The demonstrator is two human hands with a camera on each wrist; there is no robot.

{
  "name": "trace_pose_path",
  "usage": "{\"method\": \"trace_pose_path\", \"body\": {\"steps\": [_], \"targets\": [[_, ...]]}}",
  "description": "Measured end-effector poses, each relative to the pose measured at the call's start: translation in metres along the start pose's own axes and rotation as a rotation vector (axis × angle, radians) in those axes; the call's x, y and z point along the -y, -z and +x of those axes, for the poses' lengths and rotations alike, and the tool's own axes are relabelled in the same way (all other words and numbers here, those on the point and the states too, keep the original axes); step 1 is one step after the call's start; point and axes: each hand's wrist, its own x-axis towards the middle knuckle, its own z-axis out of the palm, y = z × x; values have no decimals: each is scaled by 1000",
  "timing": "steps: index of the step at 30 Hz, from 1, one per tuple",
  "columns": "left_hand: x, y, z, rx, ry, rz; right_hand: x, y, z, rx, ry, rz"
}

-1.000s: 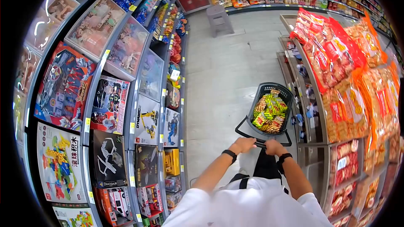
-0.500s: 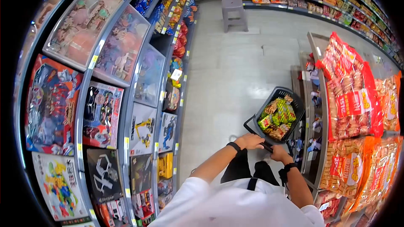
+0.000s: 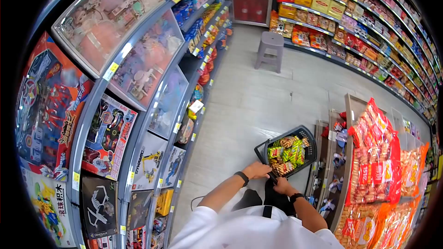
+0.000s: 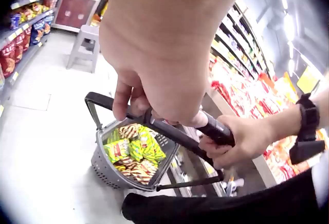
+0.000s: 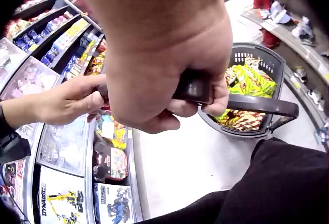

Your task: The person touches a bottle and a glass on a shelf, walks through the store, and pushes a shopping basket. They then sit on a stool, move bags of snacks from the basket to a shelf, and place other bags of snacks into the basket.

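Observation:
A dark grey, slotted shopping basket (image 3: 310, 146) stands tilted low in front of my legs. Inside it lies a heap of green-yellow and brown-striped snack packs (image 3: 290, 151). My left hand (image 3: 256, 170) curls its fingers round the basket's black handle (image 4: 177, 137), palm down. Close beside it, my right hand (image 3: 283, 186) grips the same handle near its end, as the left wrist view shows. From the right wrist, the dark handle end (image 5: 193, 87) pokes out of the right fist. Part of the grip is hidden under both hands.
Shelves of boxed toys (image 3: 110, 136) line the left side. On the right, a display rack holds large red bags of snacks (image 3: 374, 166), close to the basket. A grey plastic stool (image 3: 270, 48) stands on the tiled floor ahead, before curved snack shelves (image 3: 318, 23).
The view has turned and shifted forward; the stool and far shelves sit lower in it. The basket has swung, now angled up to the right. Both hands keep holding the handle.

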Motion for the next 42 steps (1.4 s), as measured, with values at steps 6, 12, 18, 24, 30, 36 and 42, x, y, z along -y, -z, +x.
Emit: {"method": "trace_pose_path", "body": {"steps": [6, 12, 18, 24, 30, 36, 42], "targets": [[60, 53, -19, -61, 200, -64, 41, 37, 94, -77, 243, -125], [108, 63, -66, -132, 599, -147, 125, 88, 186, 124, 544, -423], [138, 81, -26, -183, 694, -185, 129, 141, 233, 243, 587, -476], [168, 108, 35, -92, 803, -308, 116, 201, 284, 295, 604, -542], [205, 128, 126, 79, 746, -174, 68, 263, 334, 292, 548, -545], [278, 157, 172, -172, 717, -410, 70, 318, 389, 249, 471, -510], [307, 218, 193, -386, 813, -667, 85, 373, 455, 402, 703, -319]]}}
